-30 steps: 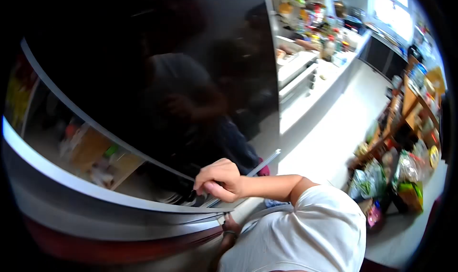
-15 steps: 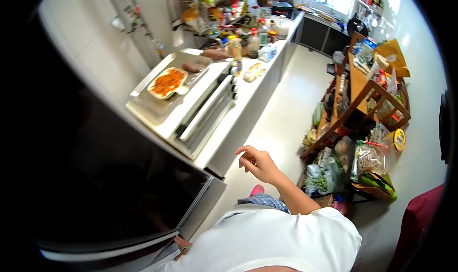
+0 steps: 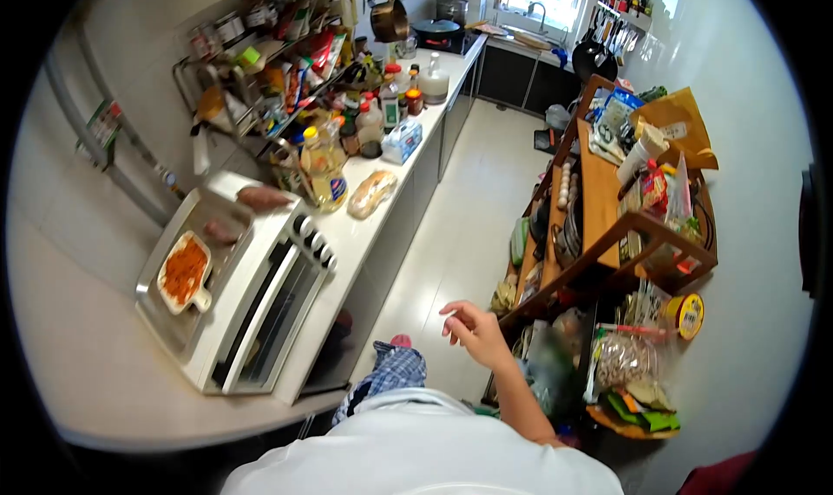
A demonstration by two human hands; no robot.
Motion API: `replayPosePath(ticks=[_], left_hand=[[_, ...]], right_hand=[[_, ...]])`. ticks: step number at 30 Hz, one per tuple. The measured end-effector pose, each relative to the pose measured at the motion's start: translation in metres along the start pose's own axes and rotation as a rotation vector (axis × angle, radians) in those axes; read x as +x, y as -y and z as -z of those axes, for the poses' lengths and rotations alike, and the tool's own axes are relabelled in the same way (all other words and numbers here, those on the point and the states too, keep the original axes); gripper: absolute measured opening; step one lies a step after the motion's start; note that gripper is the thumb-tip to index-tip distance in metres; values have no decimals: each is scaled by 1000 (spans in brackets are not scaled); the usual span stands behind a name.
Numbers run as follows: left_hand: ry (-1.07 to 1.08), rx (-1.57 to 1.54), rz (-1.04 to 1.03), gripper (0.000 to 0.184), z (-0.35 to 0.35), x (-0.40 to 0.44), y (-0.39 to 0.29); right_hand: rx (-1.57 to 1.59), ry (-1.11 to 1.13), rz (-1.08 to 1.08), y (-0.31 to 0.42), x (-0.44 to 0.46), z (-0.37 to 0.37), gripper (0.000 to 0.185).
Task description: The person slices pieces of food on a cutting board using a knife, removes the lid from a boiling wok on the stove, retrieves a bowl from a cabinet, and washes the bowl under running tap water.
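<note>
My right hand (image 3: 475, 330) hangs in front of me over the floor, fingers loosely curled and a little apart, with nothing in them. It touches nothing and is nearest to the wooden shelf rack (image 3: 638, 226) on the right. My left hand is out of view. To the left, a white toaster oven (image 3: 260, 321) stands on the counter with its door closed. A metal tray (image 3: 227, 254) lies on top of it. In the tray are a white dish with a handle holding orange-red shredded food (image 3: 185, 271) and a sweet potato (image 3: 222, 231). Another sweet potato (image 3: 263, 199) lies behind the tray.
Beyond the oven, the counter (image 3: 354, 243) bears an oil bottle (image 3: 324, 170), a bagged loaf of bread (image 3: 372, 194) and a tissue pack (image 3: 402, 141). A crowded wire rack (image 3: 252, 104) stands against the wall. The tiled floor (image 3: 451, 209) runs between counter and shelf rack toward the window.
My view has moved forward into the kitchen, so the oven and counter appear nearer. The dark fridge-like door and my left hand on its edge have left view. My right hand remains empty.
</note>
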State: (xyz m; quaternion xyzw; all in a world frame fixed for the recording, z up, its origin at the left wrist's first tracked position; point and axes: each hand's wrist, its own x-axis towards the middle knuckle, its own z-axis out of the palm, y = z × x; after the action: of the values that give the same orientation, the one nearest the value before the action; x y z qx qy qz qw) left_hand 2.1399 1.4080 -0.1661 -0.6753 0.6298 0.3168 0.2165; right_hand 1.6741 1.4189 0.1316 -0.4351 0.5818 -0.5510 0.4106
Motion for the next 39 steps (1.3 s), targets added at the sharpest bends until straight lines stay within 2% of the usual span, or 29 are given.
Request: replayPosePath(ticks=[3, 8, 10, 12, 14, 15, 17, 19, 22, 26, 30, 33, 35, 37, 38, 39], left_hand=[[173, 112, -90, 40, 24, 50, -65], [421, 374, -291, 34, 76, 137, -192], [482, 511, -423, 32, 112, 169, -260], [487, 674, -582, 30, 158, 189, -338], [304, 771, -726, 30, 220, 189, -424], [-33, 563, -746, 20, 254, 171, -463], [-132, 543, -902, 18, 319, 153, -542], [-251, 340, -1052, 13, 356, 148, -615], [-264, 60, -1356, 13, 396, 132, -719], [-223, -193, -1528, 12, 406, 125, -825], [-136, -171, -1507, 10, 400, 161, -908], [-111, -182, -1337, 12, 408, 205, -975], [-254, -302, -1406, 30, 437, 212, -1018], [-469, -378, -1448, 55, 459, 231, -1062], [-468, -379, -1430, 55, 466, 241, -1079], [-475, -449, -1293, 62, 474, 250, -1096]], right_hand=[[25, 27, -79, -6, 43, 26, 16], [-28, 118, -96, -32, 151, 80, 16], [-202, 146, -144, -33, 202, 105, 15], [-226, 138, -189, -21, 251, 130, 16], [-280, 164, -119, -11, 298, 158, 17], [-282, 143, -129, -5, 319, 171, 17], [-279, 114, -112, 0, 354, 196, 17], [-249, 62, -102, -3, 382, 220, 17], [-142, 30, -171, -10, 414, 259, 17], [-105, -5, -221, -39, 460, 327, 16], [-117, -15, -190, -65, 524, 408, 15], [-181, 4, -188, -57, 583, 471, 17], [-227, 24, -138, -53, 623, 509, 18], [-160, 11, -124, -43, 665, 543, 17], [-111, -4, -127, -43, 685, 557, 17], [-111, -13, -119, -41, 705, 569, 16]])
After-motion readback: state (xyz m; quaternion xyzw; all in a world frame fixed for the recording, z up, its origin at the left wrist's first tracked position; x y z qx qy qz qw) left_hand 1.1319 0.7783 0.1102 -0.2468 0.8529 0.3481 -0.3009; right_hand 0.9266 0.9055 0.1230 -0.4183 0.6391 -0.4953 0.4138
